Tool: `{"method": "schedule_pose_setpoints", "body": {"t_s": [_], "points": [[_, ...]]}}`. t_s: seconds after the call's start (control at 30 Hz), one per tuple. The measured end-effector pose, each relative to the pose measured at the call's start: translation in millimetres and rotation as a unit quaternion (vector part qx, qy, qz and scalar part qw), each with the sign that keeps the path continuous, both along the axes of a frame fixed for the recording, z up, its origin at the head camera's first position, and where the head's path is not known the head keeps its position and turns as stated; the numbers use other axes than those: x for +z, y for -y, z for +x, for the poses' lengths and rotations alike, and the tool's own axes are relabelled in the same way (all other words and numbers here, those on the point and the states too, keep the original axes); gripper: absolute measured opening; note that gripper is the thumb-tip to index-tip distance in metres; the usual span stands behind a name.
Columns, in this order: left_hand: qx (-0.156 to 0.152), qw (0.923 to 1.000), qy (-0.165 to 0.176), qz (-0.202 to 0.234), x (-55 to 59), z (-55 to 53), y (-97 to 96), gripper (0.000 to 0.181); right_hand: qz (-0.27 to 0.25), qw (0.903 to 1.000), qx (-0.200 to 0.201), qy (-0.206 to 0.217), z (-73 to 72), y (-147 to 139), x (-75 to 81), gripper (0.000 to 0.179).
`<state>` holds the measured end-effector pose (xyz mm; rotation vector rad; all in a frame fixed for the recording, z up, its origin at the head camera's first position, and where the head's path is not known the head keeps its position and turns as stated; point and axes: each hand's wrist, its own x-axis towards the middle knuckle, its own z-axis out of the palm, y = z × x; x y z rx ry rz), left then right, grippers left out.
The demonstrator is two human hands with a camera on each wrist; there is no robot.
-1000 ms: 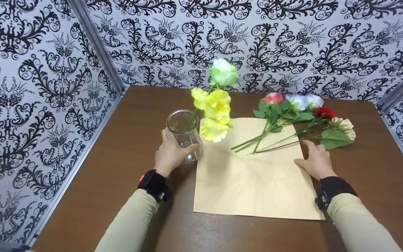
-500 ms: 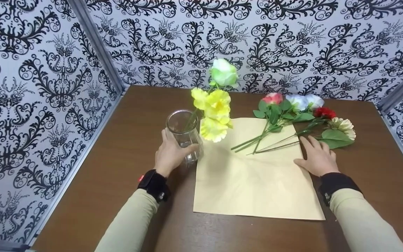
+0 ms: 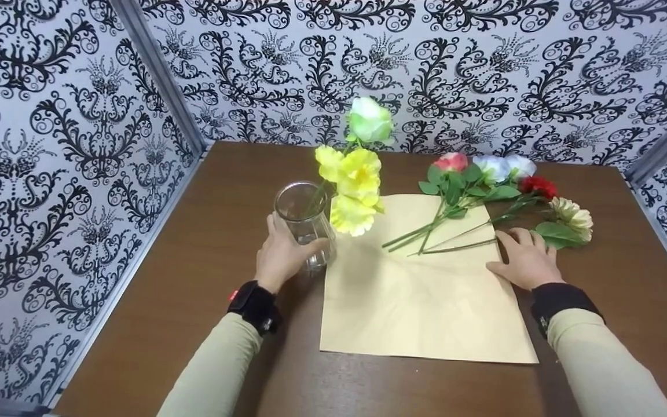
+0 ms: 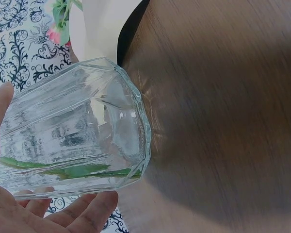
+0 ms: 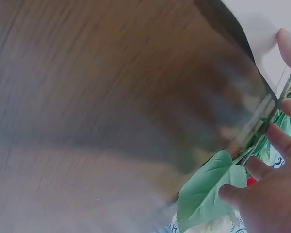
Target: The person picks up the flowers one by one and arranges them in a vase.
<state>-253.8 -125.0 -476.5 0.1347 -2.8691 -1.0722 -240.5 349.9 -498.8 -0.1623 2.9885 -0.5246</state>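
Gripping glass vase (image 4: 72,131) with left fingers (image 4: 98,211); right fingers (image 5: 281,140) loosely spread at cream flower (image 3: 574,216), which shifted rightward.

Yellow flower (image 3: 361,176), cream flower (image 3: 574,216), black-scrolled wall (image 3: 368,63); twin blooms (image 3: 493,169) perhaps bluish.

Left sleeve (image 3: 217,362) and right sleeve (image 3: 597,356) are long, plain, pale khaki-green fabric. Left wristband (image 3: 252,304) is wide and black, bearing a small red tag (image 3: 233,295) at its outer edge. Right wristband (image 3: 568,304) is likewise wide and black; left hand (image 3: 283,252) and right hand (image 3: 526,260) are bare.
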Motion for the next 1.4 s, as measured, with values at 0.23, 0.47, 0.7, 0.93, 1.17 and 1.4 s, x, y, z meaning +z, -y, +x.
{"method": "schedule_pose_setpoints", "body": {"t_s": [0.23,0.47,0.7,0.93,1.17,1.4], "points": [[0.002,1.0,0.0,0.0,0.8,0.8,-0.7,0.116,-0.008,0.9998,-0.003,-0.019,2.1,2,-2.1,0.073],[-0.005,0.9999,-0.006,-0.011,2.7,3.3,-0.8,0.124,-0.009,0.9986,-0.003,-0.052,4.1,1,-7.2,0.06],[-0.003,0.9999,-0.013,-0.008,1.5,2.4,-0.6,0.122,-0.009,0.9974,-0.008,-0.071,6.1,0,-11.7,0.056],[-0.002,0.9999,-0.014,-0.005,0.7,1.4,-1.0,0.121,-0.014,0.9964,-0.016,-0.082,9.4,0,-13.9,0.049],[-0.004,0.9999,-0.011,-0.003,0.4,0.6,-1.0,0.12,-0.019,0.996,-0.022,-0.084,11.8,-1,-17.1,0.046],[-0.01,0.9999,-0.002,-0.007,1.1,1.2,-0.5,0.121,-0.029,0.9961,-0.017,-0.082,13.1,1,-16.3,0.044]]}}
